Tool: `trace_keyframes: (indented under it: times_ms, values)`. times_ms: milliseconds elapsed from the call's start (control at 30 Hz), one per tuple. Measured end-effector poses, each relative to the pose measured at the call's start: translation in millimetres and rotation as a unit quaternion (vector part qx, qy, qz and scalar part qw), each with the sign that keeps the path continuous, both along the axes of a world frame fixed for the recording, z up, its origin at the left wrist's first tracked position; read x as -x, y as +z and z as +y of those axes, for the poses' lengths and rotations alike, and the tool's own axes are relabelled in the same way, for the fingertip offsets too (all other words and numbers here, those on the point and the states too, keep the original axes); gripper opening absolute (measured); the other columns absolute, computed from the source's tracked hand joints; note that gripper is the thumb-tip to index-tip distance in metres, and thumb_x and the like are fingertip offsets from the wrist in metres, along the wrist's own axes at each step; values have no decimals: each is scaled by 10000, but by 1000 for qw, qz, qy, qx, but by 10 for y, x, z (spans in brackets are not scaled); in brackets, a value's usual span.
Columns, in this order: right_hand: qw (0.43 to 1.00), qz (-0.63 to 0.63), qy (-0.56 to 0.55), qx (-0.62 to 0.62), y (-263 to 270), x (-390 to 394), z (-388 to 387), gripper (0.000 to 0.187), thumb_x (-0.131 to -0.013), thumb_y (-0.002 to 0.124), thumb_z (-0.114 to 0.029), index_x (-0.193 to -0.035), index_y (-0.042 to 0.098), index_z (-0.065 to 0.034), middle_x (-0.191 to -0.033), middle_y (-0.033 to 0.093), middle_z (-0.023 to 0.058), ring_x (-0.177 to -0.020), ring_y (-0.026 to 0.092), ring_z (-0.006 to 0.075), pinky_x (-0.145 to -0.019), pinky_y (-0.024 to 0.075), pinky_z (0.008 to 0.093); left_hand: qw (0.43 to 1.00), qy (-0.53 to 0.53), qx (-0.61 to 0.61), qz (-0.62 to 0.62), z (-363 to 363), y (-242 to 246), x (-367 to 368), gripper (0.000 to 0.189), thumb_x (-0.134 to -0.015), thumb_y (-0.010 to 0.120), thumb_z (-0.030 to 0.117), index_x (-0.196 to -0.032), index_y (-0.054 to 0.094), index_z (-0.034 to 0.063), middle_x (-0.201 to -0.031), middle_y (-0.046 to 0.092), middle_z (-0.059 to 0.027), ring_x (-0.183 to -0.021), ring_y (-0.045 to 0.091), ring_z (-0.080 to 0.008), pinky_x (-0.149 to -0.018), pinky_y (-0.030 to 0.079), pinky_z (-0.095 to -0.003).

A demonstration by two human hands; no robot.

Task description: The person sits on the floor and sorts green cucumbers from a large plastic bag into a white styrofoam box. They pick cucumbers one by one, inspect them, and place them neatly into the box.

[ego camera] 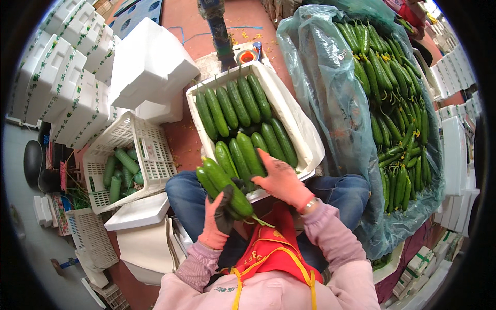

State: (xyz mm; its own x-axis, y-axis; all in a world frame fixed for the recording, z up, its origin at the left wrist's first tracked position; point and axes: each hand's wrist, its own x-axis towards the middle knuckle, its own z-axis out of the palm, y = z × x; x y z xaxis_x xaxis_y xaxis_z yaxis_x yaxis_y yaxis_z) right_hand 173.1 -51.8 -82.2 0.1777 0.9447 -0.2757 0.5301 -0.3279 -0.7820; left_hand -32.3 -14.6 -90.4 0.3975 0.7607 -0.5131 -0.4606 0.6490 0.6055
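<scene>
My left hand [219, 217], in a pink and dark glove, grips several cucumbers [226, 186] just off the near left corner of a white foam box [310, 145]. Inside that lined box lie two rows of cucumbers [239, 101], side by side. My right hand [281, 178], gloved alike, reaches over the near row with its fingers on a cucumber [250, 154] there; whether they close around it cannot be told. To the right, a large heap of cucumbers [381, 75] with some yellow blossoms lies in a blue-green plastic sheet [341, 116].
A white plastic crate [155, 155] with rolls of green tape [127, 161] stands at the left. Behind it are stacked foam boxes [58, 77]. A foam lid [137, 212] lies by my left knee. A post [221, 35] and a tape dispenser [248, 57] are beyond the box. Another person [412, 15] is at top right.
</scene>
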Motion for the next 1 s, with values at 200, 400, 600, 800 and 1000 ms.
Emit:
trace_keyframes:
  times_ms: [200, 400, 600, 800, 1000]
  values:
    - [993, -60, 88, 49, -374, 281, 272, 588, -942, 577, -291, -1414, 419, 23, -1281, 540, 259, -1164, 573, 406, -994, 464, 434, 995, -93, 41, -1, 347, 20, 36, 442, -987, 625, 240, -1323, 517, -25, -1172, 649, -168, -1046, 674, -316, -910, 575, -476]
    - [994, 104, 21, -7, -75, 7, 40, 595, -925, 578, -268, -1405, 427, 51, -1175, 634, 292, -1105, 614, 421, -943, 480, 441, 990, -113, -13, 83, 395, -115, -279, 329, -969, 652, 182, -1249, 588, 20, -1100, 673, -63, -915, 673, -147, -751, 571, -274]
    - [997, -17, -45, -53, -251, 41, 105, 645, -894, 633, -244, -1409, 412, 76, -1287, 578, 296, -1167, 588, 399, -1001, 463, 426, 989, -107, -32, 100, 340, -105, -249, 346, -976, 642, 195, -1256, 587, -2, -1132, 666, -74, -926, 675, -154, -773, 568, -280]
    - [971, -118, 119, 171, -468, 75, 258, 502, -962, 517, -258, -1357, 484, 50, -1102, 680, 251, -1027, 676, 334, -863, 525, 428, 992, -112, 42, 42, 403, -149, -347, 384, -984, 622, 266, -1250, 596, -10, -1094, 683, -106, -925, 685, -214, -766, 575, -339]
    - [997, -44, 57, 20, -128, 4, 27, 574, -937, 565, -313, -1347, 476, 79, -1026, 685, 271, -988, 676, 368, -851, 516, 442, 990, -117, 20, 71, 389, -238, -493, 350, -1003, 591, 271, -1219, 623, -2, -1058, 684, -103, -901, 677, -190, -746, 575, -332]
